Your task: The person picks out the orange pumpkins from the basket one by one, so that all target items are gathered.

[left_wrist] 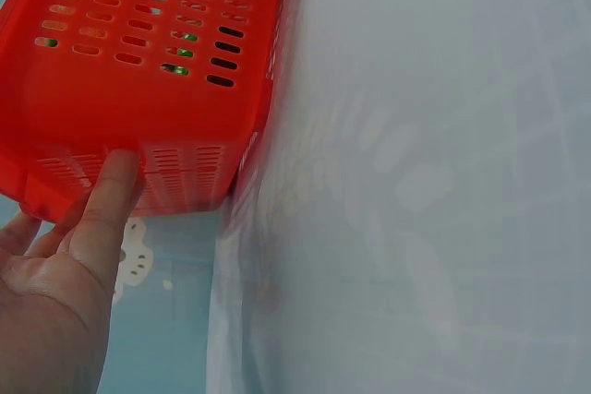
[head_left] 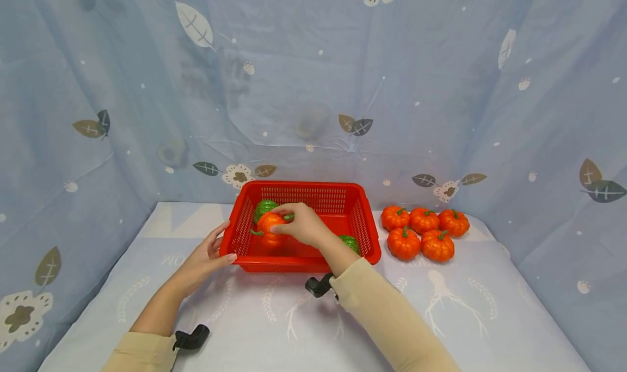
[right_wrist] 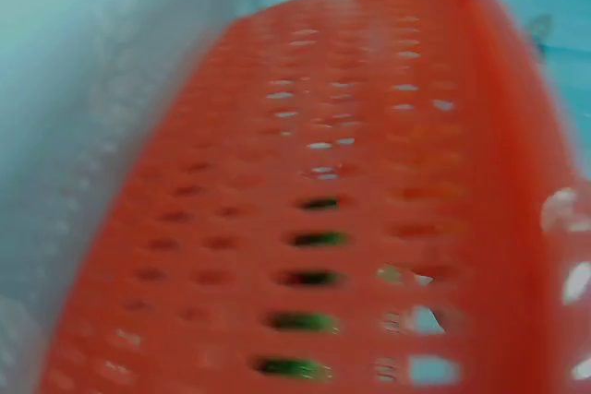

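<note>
My right hand (head_left: 303, 225) is inside the red plastic basket (head_left: 303, 260) and grips a small orange pumpkin (head_left: 271, 230) between thumb and fingers. The pumpkin is tipped so that its green stem points left. Behind it sits a green pumpkin (head_left: 265, 209), partly covered. Another green pumpkin (head_left: 350, 243) shows at the basket's front right, half hidden by the front rim and my forearm. My left hand (head_left: 203, 260) holds the basket at its left end, thumb near the front corner; the left wrist view shows its fingers (left_wrist: 109, 196) against the slotted wall.
Several orange pumpkins (head_left: 421, 233) stand in two rows just right of the basket. A pale patterned cloth (head_left: 254, 328) covers the table. Blue patterned curtains (head_left: 313, 89) hang behind and on both sides. The right wrist view is blurred and filled by the basket's slotted wall (right_wrist: 277, 182).
</note>
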Demonstrator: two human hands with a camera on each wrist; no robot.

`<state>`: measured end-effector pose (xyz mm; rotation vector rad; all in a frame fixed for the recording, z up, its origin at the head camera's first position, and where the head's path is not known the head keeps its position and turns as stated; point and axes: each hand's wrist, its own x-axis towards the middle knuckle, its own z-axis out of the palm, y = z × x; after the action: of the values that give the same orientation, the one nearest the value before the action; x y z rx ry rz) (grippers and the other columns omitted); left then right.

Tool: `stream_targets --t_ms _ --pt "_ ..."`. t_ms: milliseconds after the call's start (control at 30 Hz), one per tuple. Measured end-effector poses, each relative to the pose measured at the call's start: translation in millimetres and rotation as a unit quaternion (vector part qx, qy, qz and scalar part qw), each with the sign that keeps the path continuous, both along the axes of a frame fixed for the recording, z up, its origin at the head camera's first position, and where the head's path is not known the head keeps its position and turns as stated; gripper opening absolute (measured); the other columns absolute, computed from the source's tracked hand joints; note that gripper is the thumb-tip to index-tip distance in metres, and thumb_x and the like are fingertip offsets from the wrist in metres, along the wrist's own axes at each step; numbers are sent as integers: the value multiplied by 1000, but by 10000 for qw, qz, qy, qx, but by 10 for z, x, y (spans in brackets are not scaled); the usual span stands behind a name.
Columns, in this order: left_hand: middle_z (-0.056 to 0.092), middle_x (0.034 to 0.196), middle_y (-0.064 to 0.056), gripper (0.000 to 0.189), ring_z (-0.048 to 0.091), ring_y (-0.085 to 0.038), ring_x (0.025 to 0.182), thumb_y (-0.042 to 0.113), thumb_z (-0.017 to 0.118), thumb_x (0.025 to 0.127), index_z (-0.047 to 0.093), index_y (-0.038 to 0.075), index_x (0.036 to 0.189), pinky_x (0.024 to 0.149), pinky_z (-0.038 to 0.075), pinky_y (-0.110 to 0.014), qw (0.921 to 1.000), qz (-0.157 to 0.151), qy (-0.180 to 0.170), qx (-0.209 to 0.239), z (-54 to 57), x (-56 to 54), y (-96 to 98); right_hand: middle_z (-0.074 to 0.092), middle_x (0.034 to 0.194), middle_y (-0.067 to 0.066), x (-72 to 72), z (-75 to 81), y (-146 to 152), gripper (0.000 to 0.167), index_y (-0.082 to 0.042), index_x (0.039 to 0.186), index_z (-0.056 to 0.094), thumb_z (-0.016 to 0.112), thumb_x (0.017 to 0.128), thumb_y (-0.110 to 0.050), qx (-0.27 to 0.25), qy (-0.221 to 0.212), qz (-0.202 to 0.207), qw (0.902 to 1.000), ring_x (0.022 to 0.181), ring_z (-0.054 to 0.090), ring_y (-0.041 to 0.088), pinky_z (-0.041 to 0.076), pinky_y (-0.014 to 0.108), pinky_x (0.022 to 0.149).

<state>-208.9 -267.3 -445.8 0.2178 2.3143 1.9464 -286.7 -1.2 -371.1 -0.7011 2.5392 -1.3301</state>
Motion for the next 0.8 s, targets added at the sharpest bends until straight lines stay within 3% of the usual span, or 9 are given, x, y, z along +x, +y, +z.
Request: stream_targets --t_ms 300,533,800 --pt "30 157 -26 89 39 -47 138 12 69 93 12 18 162 98 51 -40 9999 61 -90 -25 -1 -4 0 63 127 4 115 269 391 45 -21 128 69 82 85 -24 -731 -143 -282 9968 111 65 26 58 36 81" --pt "29 157 -27 89 40 -48 137 12 68 93 12 18 162 97 51 -38 10000 18 -60 -8 37 36 7 63 128 -7 264 423 771 45 -28 127 68 82 84 -29 -827 92 -603 9947 117 61 21 56 39 88" --pt "29 157 -28 88 39 -48 137 9 66 93 11 17 162 95 52 -32 9999 -42 -15 124 33 43 25 59 137 -1 361 540 1249 49 -24 132 65 81 86 -33 -1038 125 -1034 9891 128 55 25 50 46 99"
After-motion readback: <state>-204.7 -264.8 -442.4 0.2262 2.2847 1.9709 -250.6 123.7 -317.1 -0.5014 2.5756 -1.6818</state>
